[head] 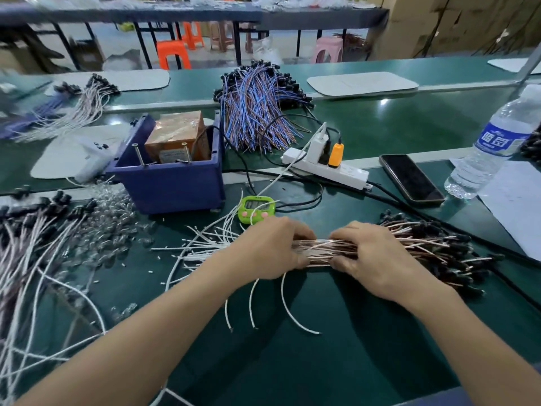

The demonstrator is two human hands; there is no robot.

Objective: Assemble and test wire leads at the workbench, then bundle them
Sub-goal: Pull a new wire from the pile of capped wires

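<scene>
Head view: gripping the wire bundle (319, 251) with left hand (270, 249) and right hand (377, 259) (fingers curled round it) on the workbench (336, 364).

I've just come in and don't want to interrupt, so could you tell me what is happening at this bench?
A person is gathering a bundle of thin wires on the green bench. The left hand and right hand each grip it side by side, with its black ends fanned out to the right. Loose white wires lie by the left hand. No tie shows around the bundle.
</scene>
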